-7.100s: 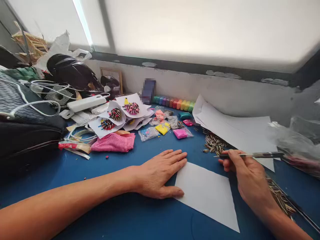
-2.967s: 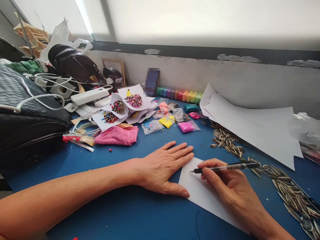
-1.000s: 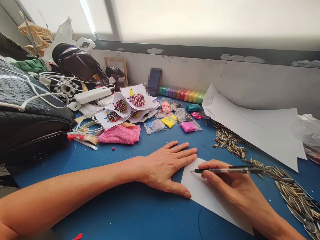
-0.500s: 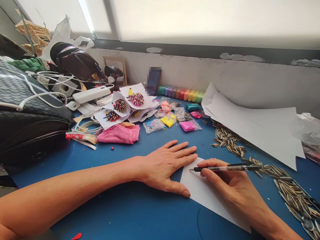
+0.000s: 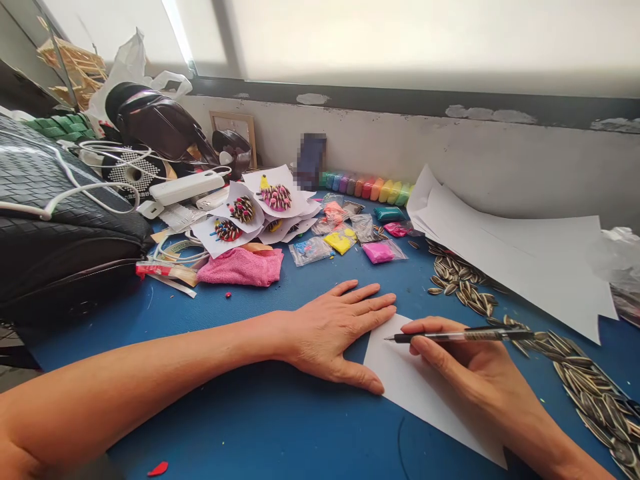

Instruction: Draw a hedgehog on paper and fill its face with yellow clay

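A white sheet of paper [image 5: 425, 390] lies aslant on the blue table, partly covered by both hands. My left hand [image 5: 333, 337] rests flat with fingers spread, its thumb and fingertips along the paper's left edge. In my right hand [image 5: 470, 373] is a black pen [image 5: 457, 336], held almost level above the paper, its tip pointing left near the sheet's upper left part. Whether the tip touches the paper I cannot tell. No mark shows on the visible part of the sheet.
Sunflower seeds [image 5: 465, 287] trail down the right side, beside larger white sheets [image 5: 520, 247]. Small bags of coloured clay [image 5: 380, 251] lie ahead. Seed-covered figures on paper [image 5: 276, 197], a pink cloth [image 5: 243, 267] and a black woven bag [image 5: 65, 227] are on the left.
The whole view has shifted slightly. The pen and my right hand have moved a touch to the right; my left hand stays flat on the paper's edge.
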Demonstrator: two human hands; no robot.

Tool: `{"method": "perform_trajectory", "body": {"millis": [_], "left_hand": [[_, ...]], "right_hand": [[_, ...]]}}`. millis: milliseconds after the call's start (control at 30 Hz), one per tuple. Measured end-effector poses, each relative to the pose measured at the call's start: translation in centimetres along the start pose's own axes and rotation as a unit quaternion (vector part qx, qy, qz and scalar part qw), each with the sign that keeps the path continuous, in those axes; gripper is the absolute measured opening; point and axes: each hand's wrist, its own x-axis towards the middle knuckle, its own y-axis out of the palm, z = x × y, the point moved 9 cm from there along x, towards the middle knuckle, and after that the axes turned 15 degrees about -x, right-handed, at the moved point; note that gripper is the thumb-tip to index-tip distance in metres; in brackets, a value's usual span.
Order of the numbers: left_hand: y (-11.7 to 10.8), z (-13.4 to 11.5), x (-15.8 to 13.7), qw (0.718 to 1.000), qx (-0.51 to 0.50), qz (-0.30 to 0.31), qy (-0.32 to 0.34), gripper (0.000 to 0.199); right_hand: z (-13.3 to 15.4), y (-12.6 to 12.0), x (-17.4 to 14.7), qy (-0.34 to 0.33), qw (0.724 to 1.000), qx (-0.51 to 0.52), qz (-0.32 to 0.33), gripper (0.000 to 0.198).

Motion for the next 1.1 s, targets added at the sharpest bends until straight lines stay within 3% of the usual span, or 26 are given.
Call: {"method": "perform_trajectory", "body": {"millis": [1100], "left_hand": [[0.18, 0.11, 0.01, 1.000, 0.011, 0.005, -0.009, 0.092]], "right_hand": [[-0.09, 0.60, -0.05, 0.002, 1.000, 0.000, 0.017, 0.032]]}}
